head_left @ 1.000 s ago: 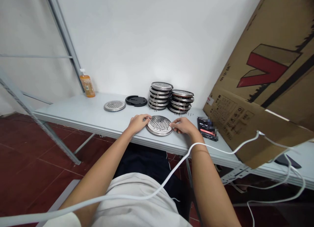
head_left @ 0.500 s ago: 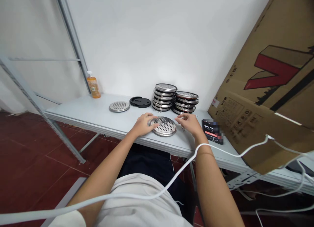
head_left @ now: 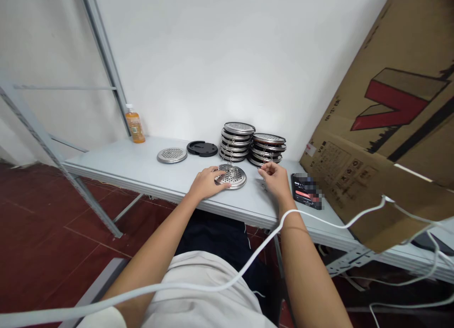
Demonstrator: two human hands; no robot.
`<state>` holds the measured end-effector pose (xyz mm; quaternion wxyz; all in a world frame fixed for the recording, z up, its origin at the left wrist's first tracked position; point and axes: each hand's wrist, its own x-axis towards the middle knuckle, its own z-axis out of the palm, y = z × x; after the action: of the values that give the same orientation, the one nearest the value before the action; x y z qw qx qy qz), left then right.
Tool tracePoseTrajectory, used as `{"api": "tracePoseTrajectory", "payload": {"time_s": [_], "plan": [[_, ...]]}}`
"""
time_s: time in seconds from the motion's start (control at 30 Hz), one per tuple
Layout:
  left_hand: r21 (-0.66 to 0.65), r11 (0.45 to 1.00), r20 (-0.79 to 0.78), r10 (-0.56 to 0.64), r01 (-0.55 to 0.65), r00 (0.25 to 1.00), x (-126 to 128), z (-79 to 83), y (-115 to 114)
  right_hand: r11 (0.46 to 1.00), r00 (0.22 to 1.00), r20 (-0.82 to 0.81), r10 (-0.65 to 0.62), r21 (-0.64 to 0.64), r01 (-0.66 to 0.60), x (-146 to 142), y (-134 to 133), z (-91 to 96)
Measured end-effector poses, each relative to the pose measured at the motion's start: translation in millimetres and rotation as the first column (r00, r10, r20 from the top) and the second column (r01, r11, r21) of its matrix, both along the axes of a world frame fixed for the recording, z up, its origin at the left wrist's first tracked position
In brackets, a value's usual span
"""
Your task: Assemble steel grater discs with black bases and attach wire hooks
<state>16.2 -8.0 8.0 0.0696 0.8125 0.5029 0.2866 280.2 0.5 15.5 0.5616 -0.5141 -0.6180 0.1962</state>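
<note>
A round perforated metal grater disc [head_left: 234, 176] lies flat on the bench in front of me. My left hand [head_left: 208, 182] grips its left edge, thumb at the near side and fingers over the far side. To the right of the disc, apart from it, my right hand [head_left: 274, 176] is closed in a pinch above the bench; whatever is between the fingertips is too small to make out. Behind stand two stacks of similar discs with dark rims and wire clips, a left stack [head_left: 236, 141] and a right stack [head_left: 268, 148].
On the grey bench [head_left: 142, 169], another perforated disc [head_left: 172, 154] and a black round base [head_left: 202, 148] lie to the left. An orange bottle [head_left: 135, 125] stands farther left. A phone [head_left: 305, 190] and a large cardboard box [head_left: 340, 176] are at right. A white cable [head_left: 262, 246] crosses in front.
The disc has slid a little left and away from me with my left hand on it. My right hand's fingers have drawn together and the hand is farther from the disc.
</note>
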Motion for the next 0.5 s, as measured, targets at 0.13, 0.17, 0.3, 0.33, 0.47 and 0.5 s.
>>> {"api": "tracePoseTrajectory", "payload": {"time_s": [0.13, 0.17, 0.3, 0.33, 0.47, 0.5], "plan": [[-0.024, 0.999, 0.116, -0.029, 0.032, 0.993, -2.2, 0.1, 3.1, 0.999, 0.998, 0.044, -0.034, -0.013, 0.035, -2.7, -2.2, -0.2], [-0.038, 0.998, 0.180, -0.049, 0.056, 0.983, -4.4, 0.0, 5.9, 0.999, 0.997, 0.057, -0.042, -0.017, 0.043, -2.5, -2.4, -0.2], [-0.084, 0.994, 0.360, -0.032, 0.067, 0.932, -20.2, 2.8, 29.2, 0.998, 0.997, 0.061, -0.049, -0.031, 0.051, -2.4, -1.9, -0.4], [-0.085, 0.996, 0.327, -0.008, 0.038, 0.945, -24.6, 4.6, 38.1, 0.998, 0.997, 0.056, -0.045, -0.035, 0.047, -3.3, -1.5, -0.4], [-0.071, 0.991, 0.057, 0.114, -0.110, 0.992, -35.2, 11.5, 81.9, 0.999, 0.998, 0.062, -0.014, -0.043, 0.017, -9.1, -0.8, 0.3], [-0.069, 0.988, 0.024, 0.137, -0.135, 0.990, -35.4, 12.1, 92.8, 0.999, 0.997, 0.070, -0.020, -0.040, 0.023, -10.1, -0.9, 0.5]]}}
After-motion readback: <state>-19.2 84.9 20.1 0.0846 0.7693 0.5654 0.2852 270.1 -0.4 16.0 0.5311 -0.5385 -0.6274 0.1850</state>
